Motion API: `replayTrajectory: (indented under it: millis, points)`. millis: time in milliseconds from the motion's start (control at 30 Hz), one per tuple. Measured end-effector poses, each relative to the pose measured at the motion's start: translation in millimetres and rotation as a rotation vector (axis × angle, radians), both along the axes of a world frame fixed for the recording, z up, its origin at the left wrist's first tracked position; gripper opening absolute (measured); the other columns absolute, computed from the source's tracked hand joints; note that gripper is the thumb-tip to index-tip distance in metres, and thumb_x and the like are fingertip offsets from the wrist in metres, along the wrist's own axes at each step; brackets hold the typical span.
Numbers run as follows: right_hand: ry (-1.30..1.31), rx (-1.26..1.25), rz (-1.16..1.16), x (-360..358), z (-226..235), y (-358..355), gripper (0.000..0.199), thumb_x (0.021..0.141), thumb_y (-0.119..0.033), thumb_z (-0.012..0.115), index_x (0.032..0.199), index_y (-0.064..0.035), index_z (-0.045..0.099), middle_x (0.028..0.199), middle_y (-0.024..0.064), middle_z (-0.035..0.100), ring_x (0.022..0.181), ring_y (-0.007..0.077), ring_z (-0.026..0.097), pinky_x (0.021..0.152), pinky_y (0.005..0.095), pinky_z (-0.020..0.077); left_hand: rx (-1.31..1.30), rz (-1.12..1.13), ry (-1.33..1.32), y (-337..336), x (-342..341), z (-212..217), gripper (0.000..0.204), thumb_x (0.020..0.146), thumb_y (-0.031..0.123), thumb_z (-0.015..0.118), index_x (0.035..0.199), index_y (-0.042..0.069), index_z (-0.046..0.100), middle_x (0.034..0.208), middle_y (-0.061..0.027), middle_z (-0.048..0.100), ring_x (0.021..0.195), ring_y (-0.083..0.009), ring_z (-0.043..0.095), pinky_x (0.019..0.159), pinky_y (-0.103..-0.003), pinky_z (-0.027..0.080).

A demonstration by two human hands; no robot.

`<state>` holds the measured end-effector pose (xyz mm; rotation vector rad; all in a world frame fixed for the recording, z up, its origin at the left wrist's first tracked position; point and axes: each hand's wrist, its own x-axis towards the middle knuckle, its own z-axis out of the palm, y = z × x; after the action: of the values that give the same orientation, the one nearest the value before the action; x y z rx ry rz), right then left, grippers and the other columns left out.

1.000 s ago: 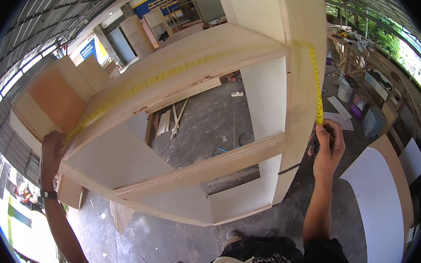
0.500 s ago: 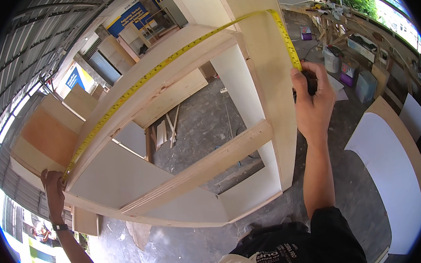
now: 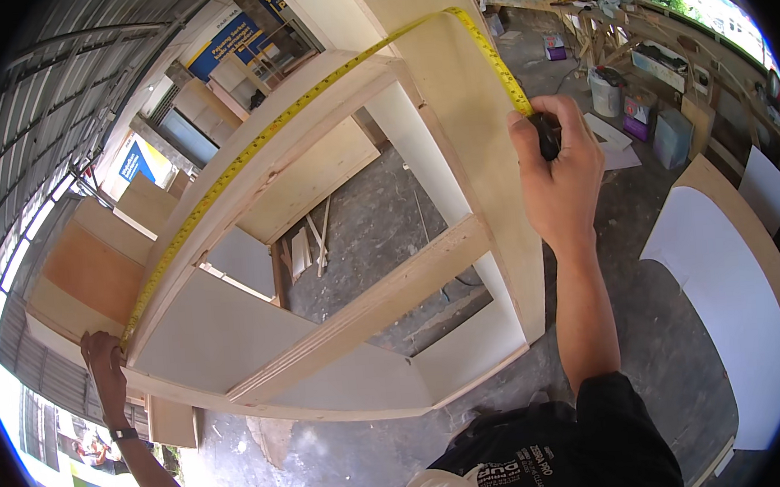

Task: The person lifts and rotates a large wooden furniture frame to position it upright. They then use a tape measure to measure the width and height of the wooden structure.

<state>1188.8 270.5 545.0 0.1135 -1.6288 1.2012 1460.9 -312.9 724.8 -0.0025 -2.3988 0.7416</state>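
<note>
A yellow tape measure (image 3: 257, 148) stretches along the top edge of a large wooden cabinet frame (image 3: 359, 318). At the frame's left corner my left hand (image 3: 105, 365) is closed on the tape's end. My right hand (image 3: 561, 173) grips the dark tape case (image 3: 546, 136), partly covered by my fingers, beside the tall panel (image 3: 453, 103) on the right. Between the panel and the case the blade bends sharply and runs down to my hand. Pale inner panels and a wooden crossbar (image 3: 367, 308) show inside the frame.
A curved white-faced board (image 3: 714, 284) leans at the right. Farther right stand a workbench (image 3: 563, 1) with clutter, a white bucket (image 3: 605, 91) and boxes. Wood strips (image 3: 317, 239) lie on the grey floor within the frame. Plywood cabinets (image 3: 93, 269) stand beyond my left hand.
My right hand has moved slightly left and up with the tape case, and the tape's bend has shifted left with it. My left hand stays at the frame's corner. The view has turned slightly.
</note>
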Motion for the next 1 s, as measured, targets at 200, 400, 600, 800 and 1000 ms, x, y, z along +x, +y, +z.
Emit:
replayTrajectory:
  millis: [200, 400, 600, 800, 1000]
  points:
    - [-0.007, 0.022, -0.024, 5, 3, 4, 0.019, 0.091, -0.018, 0.071, 0.099, -0.0039, 0.062, 0.085, 0.0102, 0.064, 0.072, 0.0254, 0.061, 0.067, 0.0385, 0.0472, 0.013, 0.015, -0.018, 9, -2, 2, 0.01, 0.081, -0.005, 0.056, 0.09, -0.002, 0.057, 0.097, -0.0178, 0.057, 0.108, -0.0372, 0.054, 0.118, -0.054, 0.028]
    - [-0.024, 0.062, -0.028, 4, 3, 11, 0.022, 0.087, -0.02, 0.071, 0.101, -0.0082, 0.059, 0.092, 0.0122, 0.065, 0.075, 0.0348, 0.067, 0.062, 0.0455, 0.0515, 0.008, -0.006, -0.007, 6, -1, 2, 0.014, 0.078, -0.007, 0.057, 0.09, -0.001, 0.057, 0.097, -0.0176, 0.058, 0.108, -0.0368, 0.053, 0.117, -0.053, 0.029]
    - [0.005, 0.154, -0.121, 6, 5, 20, 0.025, 0.085, -0.02, 0.072, 0.103, -0.0087, 0.06, 0.091, 0.0104, 0.063, 0.072, 0.0327, 0.066, 0.059, 0.0439, 0.051, 0.041, -0.003, -0.036, -1, 2, 5, 0.017, 0.077, -0.009, 0.059, 0.092, 0.0, 0.058, 0.1, -0.0177, 0.058, 0.11, -0.0379, 0.053, 0.116, -0.054, 0.029]
    - [0.083, 0.288, -0.204, 8, 12, 43, 0.026, 0.081, -0.019, 0.074, 0.104, -0.0113, 0.064, 0.089, 0.009, 0.062, 0.07, 0.0326, 0.065, 0.059, 0.0434, 0.0497, 0.023, -0.034, -0.029, -16, 6, 6, 0.017, 0.08, -0.008, 0.06, 0.095, 0.002, 0.059, 0.104, -0.0173, 0.059, 0.114, -0.0383, 0.051, 0.115, -0.054, 0.031]
    - [0.059, 0.473, -0.234, 13, 42, 72, 0.024, 0.085, -0.017, 0.076, 0.104, -0.0085, 0.065, 0.09, 0.0098, 0.065, 0.077, 0.0349, 0.064, 0.066, 0.041, 0.0487, 0.047, -0.053, -0.002, -20, 6, 5, 0.021, 0.079, -0.009, 0.061, 0.096, 0.003, 0.06, 0.107, -0.0166, 0.059, 0.115, -0.0383, 0.051, 0.113, -0.052, 0.033]
